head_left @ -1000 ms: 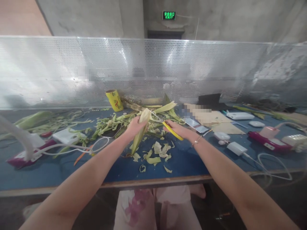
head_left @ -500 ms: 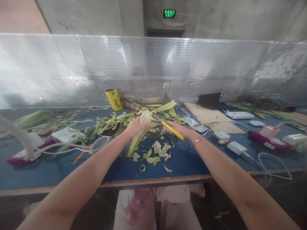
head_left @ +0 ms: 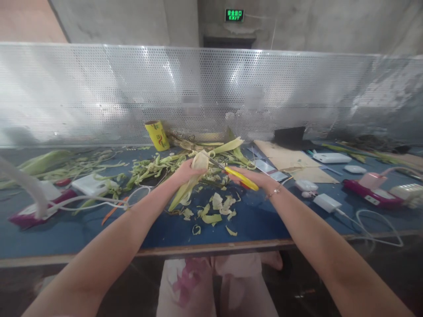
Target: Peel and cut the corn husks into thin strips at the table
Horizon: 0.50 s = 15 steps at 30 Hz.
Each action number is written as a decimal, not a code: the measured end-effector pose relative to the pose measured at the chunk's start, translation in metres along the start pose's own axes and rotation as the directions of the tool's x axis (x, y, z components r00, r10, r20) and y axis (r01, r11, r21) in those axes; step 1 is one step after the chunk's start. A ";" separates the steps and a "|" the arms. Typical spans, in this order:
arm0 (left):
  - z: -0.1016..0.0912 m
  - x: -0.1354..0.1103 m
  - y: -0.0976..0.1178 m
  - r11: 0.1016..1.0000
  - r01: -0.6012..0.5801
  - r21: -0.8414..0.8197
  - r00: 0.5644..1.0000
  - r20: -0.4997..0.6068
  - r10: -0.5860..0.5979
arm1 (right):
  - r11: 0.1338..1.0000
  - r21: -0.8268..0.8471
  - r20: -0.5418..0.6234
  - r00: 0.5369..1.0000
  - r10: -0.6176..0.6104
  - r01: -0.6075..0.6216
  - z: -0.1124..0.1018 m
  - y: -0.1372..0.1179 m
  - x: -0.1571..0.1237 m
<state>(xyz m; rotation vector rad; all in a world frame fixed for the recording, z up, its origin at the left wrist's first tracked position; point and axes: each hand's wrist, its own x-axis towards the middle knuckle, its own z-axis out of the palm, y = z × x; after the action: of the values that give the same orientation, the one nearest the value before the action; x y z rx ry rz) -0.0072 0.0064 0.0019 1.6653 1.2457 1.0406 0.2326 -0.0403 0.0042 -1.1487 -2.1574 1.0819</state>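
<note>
My left hand (head_left: 183, 172) is closed around a pale corn husk (head_left: 200, 161), whose green end slants down toward the table's front. My right hand (head_left: 244, 175) grips a pair of scissors with yellow handles (head_left: 243, 177) and some orange-red on the inner side. Their metal blades point left and reach the top of the husk; the tips are hard to make out against it. Just below my hands, several cut pieces of husk (head_left: 218, 209) lie on the blue table (head_left: 257, 224). Behind them is a heap of green husk strips (head_left: 158, 165).
A yellow roll (head_left: 157, 135) leans by the perforated metal screen (head_left: 125, 97). On the right lie a phone (head_left: 269, 169), cardboard (head_left: 287, 156), white chargers (head_left: 327, 202) and a magenta power strip (head_left: 366, 193). Leftward are another power strip (head_left: 28, 215), white cables and more husks (head_left: 42, 163).
The scissor handles have spread apart and shifted slightly right and down, showing the orange-red inside. The husk's lower end has swung a little left. My left hand keeps its hold.
</note>
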 end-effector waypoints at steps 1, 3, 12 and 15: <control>0.000 0.000 -0.001 1.000 -0.008 0.009 1.000 -0.001 0.008 | 0.999 0.044 0.023 1.000 0.000 -0.001 0.000 0.000 0.000; -0.001 0.002 -0.003 0.999 -0.024 0.041 1.000 -0.004 0.024 | 0.999 0.042 0.008 1.000 -0.005 0.005 0.001 -0.002 -0.001; -0.001 0.004 -0.004 0.991 -0.070 0.111 0.997 -0.020 0.072 | 0.999 -0.018 -0.052 0.998 0.029 -0.030 0.006 -0.004 0.004; 0.000 0.001 0.000 0.994 -0.060 0.091 0.998 -0.005 0.060 | 0.997 -0.062 -0.077 0.996 0.035 -0.040 0.006 -0.003 0.007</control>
<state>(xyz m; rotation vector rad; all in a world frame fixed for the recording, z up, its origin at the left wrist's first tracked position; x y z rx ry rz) -0.0070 0.0072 0.0019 1.7791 1.2712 1.0406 0.2235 -0.0381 0.0034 -1.2429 -2.1337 0.9758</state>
